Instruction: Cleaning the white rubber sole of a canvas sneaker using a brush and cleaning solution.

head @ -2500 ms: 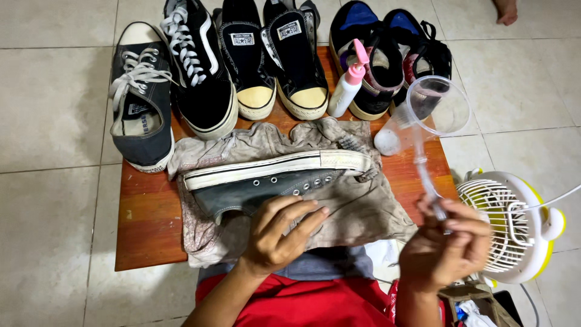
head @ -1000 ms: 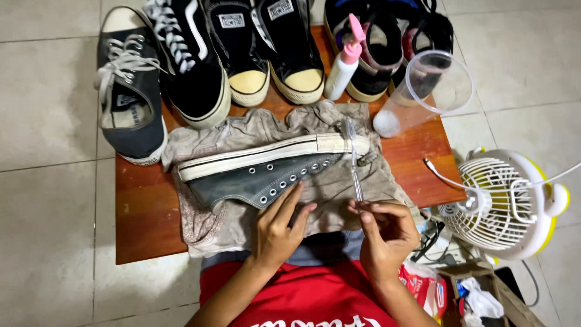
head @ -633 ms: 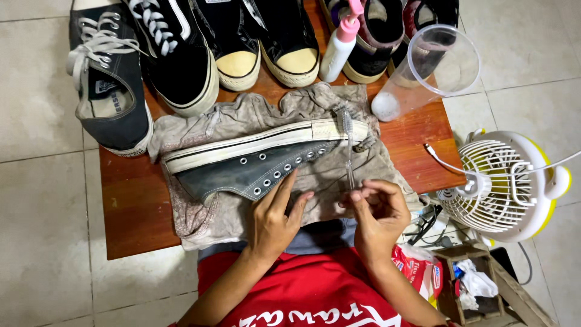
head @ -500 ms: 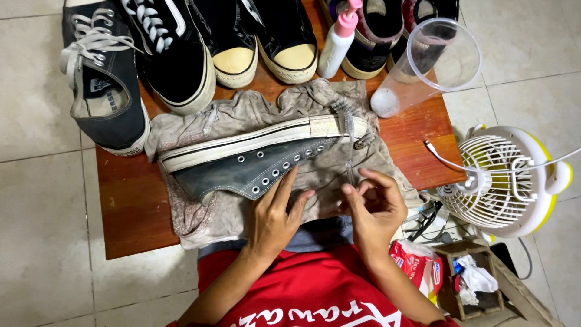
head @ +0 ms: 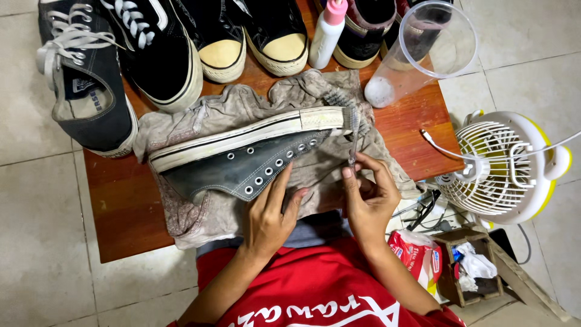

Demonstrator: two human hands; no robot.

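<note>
Your left hand (head: 268, 218) lies flat, fingers spread, pressing the grey high-top sneaker (head: 242, 158) on its side on the stained cloth (head: 200, 206), toe toward the desk's right edge, heel toward the left; your right hand (head: 368, 197) is pinched shut on the clear handle of a toothbrush (head: 353, 136), its bristle end touching the rubber toe cap.

Risks, as I judge them: the handle is thin and held only by fingertips, so a hard stroke could make it twist or slip out of your grip; the shoe is pinned by one palm at the ankle, so pushing at the toe may pivot it and bunch the cloth; the clear plastic cup (head: 423, 51) lies tipped at the desk's far right corner, rim past the edge, with foam in its bottom; a wide elbow swing could roll it off; the white bottle with a pink cap (head: 327, 33) stands just behind the cloth and could be knocked over.

Surface: small red-brown wooden desk (head: 121, 212), worn and damp-looking; far edge crowded with dark sneakers (head: 157, 54); a navy laced one (head: 85, 79) overhangs the left edge.

Room: pale tiled floor (head: 36, 242); a white and yellow fan (head: 502, 166) beside the right edge, cable trailing; a small wooden box (head: 469, 272) and a red packet (head: 414, 257) at your right knee.
</note>
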